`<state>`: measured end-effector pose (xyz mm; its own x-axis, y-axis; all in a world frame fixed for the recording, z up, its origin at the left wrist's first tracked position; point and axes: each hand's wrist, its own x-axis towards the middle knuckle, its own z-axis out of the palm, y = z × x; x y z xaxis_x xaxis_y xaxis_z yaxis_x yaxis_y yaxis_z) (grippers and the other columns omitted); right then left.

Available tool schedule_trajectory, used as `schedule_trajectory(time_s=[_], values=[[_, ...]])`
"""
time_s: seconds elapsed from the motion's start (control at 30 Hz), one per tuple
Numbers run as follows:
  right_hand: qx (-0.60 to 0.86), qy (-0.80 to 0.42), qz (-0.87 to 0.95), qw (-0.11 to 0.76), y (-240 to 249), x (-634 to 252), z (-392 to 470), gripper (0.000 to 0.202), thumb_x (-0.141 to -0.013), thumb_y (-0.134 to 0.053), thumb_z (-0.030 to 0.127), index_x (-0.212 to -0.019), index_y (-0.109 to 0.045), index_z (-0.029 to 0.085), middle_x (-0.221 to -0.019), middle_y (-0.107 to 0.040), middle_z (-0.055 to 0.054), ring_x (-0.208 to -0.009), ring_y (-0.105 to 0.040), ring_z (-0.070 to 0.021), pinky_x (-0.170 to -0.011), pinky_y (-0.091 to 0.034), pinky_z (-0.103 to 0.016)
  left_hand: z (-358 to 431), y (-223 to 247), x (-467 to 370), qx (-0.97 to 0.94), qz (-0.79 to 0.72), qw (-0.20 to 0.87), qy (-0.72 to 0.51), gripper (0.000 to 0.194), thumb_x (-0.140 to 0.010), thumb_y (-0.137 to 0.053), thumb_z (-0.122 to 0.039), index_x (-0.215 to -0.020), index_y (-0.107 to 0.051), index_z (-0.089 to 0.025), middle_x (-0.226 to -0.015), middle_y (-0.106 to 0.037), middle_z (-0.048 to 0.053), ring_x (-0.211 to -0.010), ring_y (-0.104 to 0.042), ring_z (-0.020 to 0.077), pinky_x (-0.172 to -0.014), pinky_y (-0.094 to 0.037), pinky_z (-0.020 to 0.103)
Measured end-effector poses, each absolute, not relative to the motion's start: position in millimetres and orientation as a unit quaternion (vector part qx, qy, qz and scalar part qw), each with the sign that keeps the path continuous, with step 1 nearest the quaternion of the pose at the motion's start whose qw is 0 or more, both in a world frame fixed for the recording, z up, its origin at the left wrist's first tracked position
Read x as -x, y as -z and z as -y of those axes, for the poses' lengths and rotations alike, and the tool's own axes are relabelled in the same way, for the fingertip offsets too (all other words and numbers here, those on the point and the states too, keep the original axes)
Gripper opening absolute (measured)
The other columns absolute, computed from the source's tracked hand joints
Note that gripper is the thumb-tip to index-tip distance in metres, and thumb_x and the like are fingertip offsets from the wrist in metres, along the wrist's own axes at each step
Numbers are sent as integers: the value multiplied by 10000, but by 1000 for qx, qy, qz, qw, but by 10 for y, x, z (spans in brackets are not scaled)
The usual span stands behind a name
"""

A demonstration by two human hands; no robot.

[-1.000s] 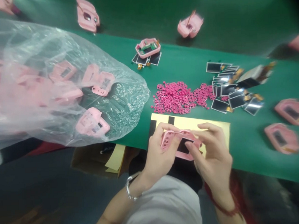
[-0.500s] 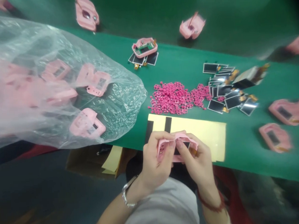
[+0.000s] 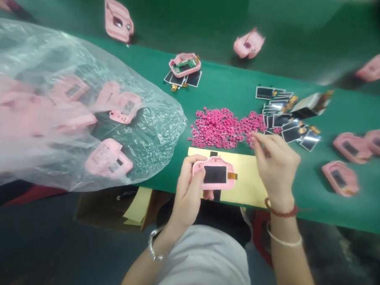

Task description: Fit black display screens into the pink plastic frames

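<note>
My left hand point(image 3: 190, 188) grips a pink plastic case half point(image 3: 230, 161) from the left, thumb on its face. A dark screen point(image 3: 215, 175) sits in the case, and its orange flex cable point(image 3: 232, 176) sticks out on the right. My right hand point(image 3: 277, 161) is raised over the right part of the yellow board, thumb and forefinger pinched together. Its fingertips are at the lower right edge of a heap of small magenta plastic pieces point(image 3: 216, 126). Whether a piece is between them I cannot make out.
A clear plastic bag point(image 3: 158, 135) of pink cases covers the left. Loose screens point(image 3: 292, 131) lie right of the heap. A case with a green circuit board point(image 3: 185, 67) rests on screens at the back. More pink cases point(image 3: 339, 178) stand right. The yellow board point(image 3: 242, 195) lies in front.
My right hand has let go of the pink case and moved up and right to the magenta heap. The case, in my left hand, now lies flatter with its screen facing up.
</note>
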<state>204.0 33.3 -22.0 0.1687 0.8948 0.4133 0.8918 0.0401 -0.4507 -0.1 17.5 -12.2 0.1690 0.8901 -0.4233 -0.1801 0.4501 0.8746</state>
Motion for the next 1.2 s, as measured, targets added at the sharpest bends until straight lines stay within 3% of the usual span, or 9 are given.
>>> schedule_trajectory(time_s=[0.17,0.33,0.43,0.53,0.67,0.77,0.9,1.07,1.2], values=[[558,-99,728,387,8,-1651,73,315,-908,-696,102,-1166,-737,279,-1000,-781,4,-1026,-702,-200,-893,-564,-352,-171,173,-52,-314,-469,736,-375,335,-1041,-431,-518,-1129,-539,-213,-660,-578,-32,-481,-535,109,-475,-448,205],[544,-84,774,313,54,-1508,166,288,-921,-694,149,-1157,-726,311,-1097,-763,10,-1255,-589,-246,-1171,-330,-509,-117,159,-54,-338,-467,736,-355,373,-1045,-407,-548,-1116,-575,-223,-850,-619,6,-557,-528,102,-492,-465,209],[555,-109,766,305,62,-1505,177,269,-932,-689,322,-1200,-714,333,-1268,-666,-57,-1292,-525,-291,-1142,-337,-559,-95,105,-48,-359,-490,701,-373,308,-1049,-444,-477,-1106,-599,-217,-1005,-632,33,-699,-582,112,-573,-510,199],[546,-129,769,307,57,-1502,235,321,-977,-585,428,-1256,-686,307,-1396,-561,-105,-1340,-468,-335,-1132,-326,-601,-119,42,-37,-361,-506,686,-378,224,-1026,-519,-423,-1088,-577,-216,-978,-630,21,-626,-571,90,-539,-506,189],[617,-113,681,377,168,-1529,365,272,-986,-530,234,-1215,-670,275,-1179,-630,-102,-1129,-582,-269,-975,-456,-480,-224,59,9,-375,-527,639,-415,229,-1019,-546,-421,-1120,-510,-219,-740,-594,-30,-487,-539,82,-453,-444,174],[662,-147,646,350,349,-1544,467,248,-942,-598,147,-1157,-681,239,-976,-635,-66,-931,-598,-213,-824,-482,-381,-293,193,31,-401,-523,628,-413,254,-1033,-512,-428,-1173,-480,-219,-625,-555,-55,-475,-540,104,-465,-444,184],[619,-151,709,301,515,-1540,580,242,-895,-659,207,-1135,-682,224,-1036,-639,-77,-955,-579,-231,-859,-441,-424,-322,388,-7,-480,-504,637,-330,304,-1055,-438,-425,-1238,-535,-203,-590,-573,-38,-462,-530,120,-479,-437,207],[584,-319,600,444,380,-1644,530,106,-929,-601,313,-936,-560,216,-946,-549,-46,-920,-563,-214,-798,-475,-382,-331,440,-31,-496,-519,619,-321,324,-1055,-443,-433,-1249,-573,-210,-589,-577,-34,-465,-517,119,-475,-403,201],[654,-304,548,424,212,-1665,298,48,-956,-634,263,-922,-651,232,-1053,-551,-51,-1051,-580,-196,-930,-482,-362,-298,387,-1,-475,-504,655,-301,320,-1048,-471,-438,-1255,-575,-218,-608,-561,-37,-528,-550,122,-501,-411,187]])
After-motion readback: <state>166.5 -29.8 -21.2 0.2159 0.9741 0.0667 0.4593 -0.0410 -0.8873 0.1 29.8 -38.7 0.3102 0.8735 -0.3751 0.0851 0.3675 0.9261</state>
